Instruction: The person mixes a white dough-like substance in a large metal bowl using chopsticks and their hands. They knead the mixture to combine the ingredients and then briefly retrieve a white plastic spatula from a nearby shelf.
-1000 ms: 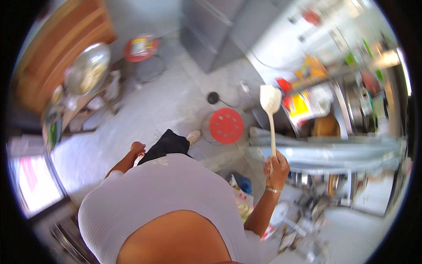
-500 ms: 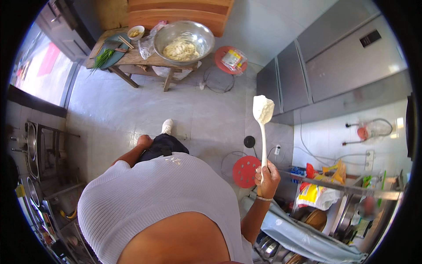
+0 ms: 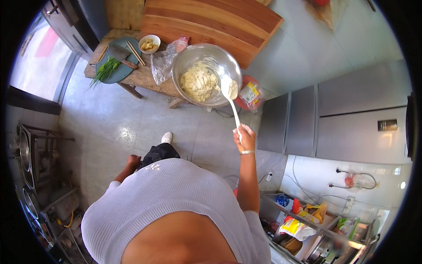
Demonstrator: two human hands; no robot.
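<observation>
My right hand (image 3: 244, 137) is closed round the handle of a long white spoon (image 3: 236, 113). White flour-like powder (image 3: 233, 89) is heaped in the spoon's bowl, which is over the right side of a large steel mixing bowl (image 3: 176, 75). Inside that bowl lies a pale, lumpy dough-like mass (image 3: 198, 82), and whitish smears mark the wall. My left hand (image 3: 133, 161) hangs low beside my dark-clad leg, fingers curled, with nothing visible in it.
A wooden bench (image 3: 157, 90) carries the bowl, a plastic bag (image 3: 162, 66), a small food bowl (image 3: 149, 44), chopsticks (image 3: 135, 53), and a teal board (image 3: 115, 78) with cleaver (image 3: 119, 53) and green stalks (image 3: 105, 70). A red stool (image 3: 241, 104) holds packets. The grey fridge (image 3: 351, 119) stands right.
I have come nearer the bench. My right hand has carried the loaded spoon forward and left, from above the floor to over the steel bowl. The left hand still hangs by my leg.
</observation>
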